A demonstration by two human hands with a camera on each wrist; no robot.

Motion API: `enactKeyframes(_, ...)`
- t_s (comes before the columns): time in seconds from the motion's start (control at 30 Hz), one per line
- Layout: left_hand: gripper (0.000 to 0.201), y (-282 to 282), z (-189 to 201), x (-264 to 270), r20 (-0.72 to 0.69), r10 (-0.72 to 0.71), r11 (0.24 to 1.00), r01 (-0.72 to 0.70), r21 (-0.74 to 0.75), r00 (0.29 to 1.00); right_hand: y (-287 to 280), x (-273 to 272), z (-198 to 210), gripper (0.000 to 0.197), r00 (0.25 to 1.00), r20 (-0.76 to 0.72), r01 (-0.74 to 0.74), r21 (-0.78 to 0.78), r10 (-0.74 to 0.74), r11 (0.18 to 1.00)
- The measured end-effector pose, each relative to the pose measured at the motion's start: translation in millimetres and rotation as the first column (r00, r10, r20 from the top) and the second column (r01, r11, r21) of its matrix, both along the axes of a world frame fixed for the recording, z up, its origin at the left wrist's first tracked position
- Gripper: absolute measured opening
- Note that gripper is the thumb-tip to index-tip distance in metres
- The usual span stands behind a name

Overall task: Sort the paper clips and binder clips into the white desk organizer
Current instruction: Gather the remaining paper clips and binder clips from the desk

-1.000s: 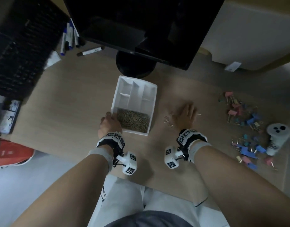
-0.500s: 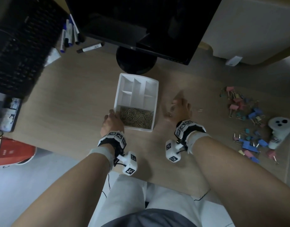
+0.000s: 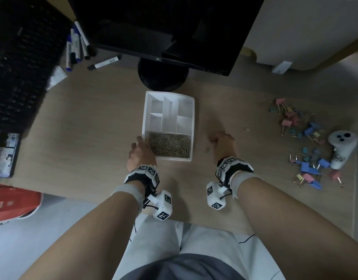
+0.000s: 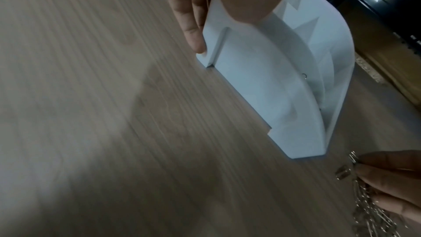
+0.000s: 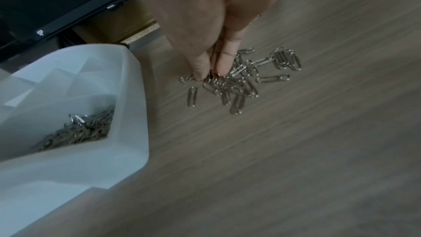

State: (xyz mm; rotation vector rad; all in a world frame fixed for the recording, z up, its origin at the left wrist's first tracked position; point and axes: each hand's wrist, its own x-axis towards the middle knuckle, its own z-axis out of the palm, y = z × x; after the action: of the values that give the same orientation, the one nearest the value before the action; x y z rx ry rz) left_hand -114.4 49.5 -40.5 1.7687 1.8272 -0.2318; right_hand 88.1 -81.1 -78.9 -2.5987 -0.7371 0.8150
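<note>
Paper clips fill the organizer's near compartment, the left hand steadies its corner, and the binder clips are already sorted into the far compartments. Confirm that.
Wrong on the binder clips: the head view shows them lying on the desk, right of the organizer, whose far compartments are empty. The paper clips and left hand are as stated.
</note>
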Motion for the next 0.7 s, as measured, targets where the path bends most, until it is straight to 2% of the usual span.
enactKeyframes(0.13,0.046,2,1,0,0.004,-0.024,1.0,0.024,-0.02,1.0,3,7,12,0.013,0.997,-0.076,-0.008,-0.017,0.007,1.0)
enactKeyframes(0.23,0.043,2,4,0,0.022,-0.045,0.999,0.045,-0.018,0.999,3,8,19,0.007,0.988,-0.124,0.086,-0.02,-0.088,0.996)
enactKeyframes(0.37,0.044,6,9,0,0.019,-0.062,0.996,0.063,-0.069,0.998,10,-1,27,0.006,0.971,-0.184,0.169,0.086,-0.151,0.982)
enactKeyframes(0.43,0.046,8,10,0,0.005,-0.073,0.992,0.073,-0.107,0.997,21,-12,36,0.004,0.966,-0.235,0.151,0.194,-0.104,0.969)
enactKeyframes(0.57,0.047,13,13,2,-0.002,-0.085,0.985,0.084,-0.151,0.996,50,-44,47,0.005,0.95,-0.273,-0.065,0.314,0.155,0.947)
enactKeyframes(0.63,0.049,15,13,1,-0.004,-0.089,0.982,0.087,-0.167,0.996,57,-53,49,0.015,0.93,-0.335,-0.036,0.319,0.148,0.947)
enactKeyframes(0.7,0.051,16,12,1,-0.003,-0.098,0.98,0.096,-0.175,0.995,52,-50,49,0.014,0.943,-0.327,0.044,0.301,0.06,0.953)
